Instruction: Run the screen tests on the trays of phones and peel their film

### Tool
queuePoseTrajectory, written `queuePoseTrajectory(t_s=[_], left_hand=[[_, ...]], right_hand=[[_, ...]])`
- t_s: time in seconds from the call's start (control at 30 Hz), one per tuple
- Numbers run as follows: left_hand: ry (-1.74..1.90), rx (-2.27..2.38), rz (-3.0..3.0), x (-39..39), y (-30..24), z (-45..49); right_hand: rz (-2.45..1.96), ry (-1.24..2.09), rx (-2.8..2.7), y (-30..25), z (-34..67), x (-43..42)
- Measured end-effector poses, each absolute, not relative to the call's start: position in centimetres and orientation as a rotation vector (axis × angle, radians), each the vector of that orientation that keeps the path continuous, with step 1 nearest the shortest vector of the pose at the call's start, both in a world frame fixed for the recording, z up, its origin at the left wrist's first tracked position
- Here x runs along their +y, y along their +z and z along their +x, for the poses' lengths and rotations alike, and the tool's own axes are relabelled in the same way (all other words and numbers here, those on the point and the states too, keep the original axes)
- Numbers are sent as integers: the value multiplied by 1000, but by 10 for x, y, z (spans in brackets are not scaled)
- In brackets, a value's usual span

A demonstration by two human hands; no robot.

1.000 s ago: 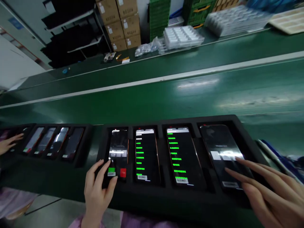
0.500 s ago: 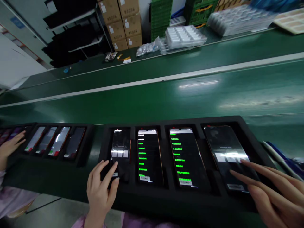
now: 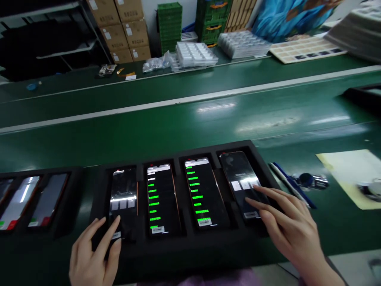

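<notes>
The left hand (image 3: 93, 254) is open with its fingers spread, and it has hold of nothing. Its pointing finger (image 3: 117, 219) seems to touch the low end of the first phone (image 3: 123, 194), which shows white boxes on a dark screen. The right hand (image 3: 285, 218) is open too, with its fingers stretched out, and it holds nothing. Its fingertips (image 3: 256, 191) are on or just over the low part of the last phone (image 3: 238, 171), which also shows white boxes. Between these sit a second phone (image 3: 162, 198) and a third phone (image 3: 204, 192), both with green words. All four lie in their own slots in a black tray (image 3: 166, 254). Another tray (image 3: 74, 190) with more phones is to the left. Pens (image 3: 288, 184) and a yellow sheet (image 3: 348, 171) lie to the right on the green belt (image 3: 184, 135). Brown boxes (image 3: 122, 31) are stacked far off.
</notes>
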State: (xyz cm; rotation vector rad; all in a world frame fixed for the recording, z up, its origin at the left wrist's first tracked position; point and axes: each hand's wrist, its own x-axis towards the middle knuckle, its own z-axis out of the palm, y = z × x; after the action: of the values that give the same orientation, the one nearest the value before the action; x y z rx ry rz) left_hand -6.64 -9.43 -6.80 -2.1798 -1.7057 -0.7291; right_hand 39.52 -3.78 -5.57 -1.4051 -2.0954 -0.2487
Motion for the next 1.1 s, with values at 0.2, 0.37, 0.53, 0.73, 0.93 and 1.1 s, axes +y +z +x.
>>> queuePoseTrajectory(t_s=[0.2,0.37,0.53,0.73,0.93,1.1], left_hand=[[-782,-1663,-2224,-92,-84,-98],[-914,-1611,-2375,-80,-100,-131],[-837,-1718,-2220,-91,-87,-101],[-758,-1723,-2160,-95,-70,-70],[-707,-1710,-2159,-93,-68,-72],[-666,-1797,-2148,-91,-58,-65]], right_hand=[[-1407,-239,-2103,-52,391,-38],[-1410,-199,-2108,-47,392,-38],[-1553,-266,-2090,-43,390,-34],[-1373,-193,-2253,-30,346,-23],[-1258,-202,-2304,-27,319,-13],[-1160,-61,-2295,-42,329,-25]])
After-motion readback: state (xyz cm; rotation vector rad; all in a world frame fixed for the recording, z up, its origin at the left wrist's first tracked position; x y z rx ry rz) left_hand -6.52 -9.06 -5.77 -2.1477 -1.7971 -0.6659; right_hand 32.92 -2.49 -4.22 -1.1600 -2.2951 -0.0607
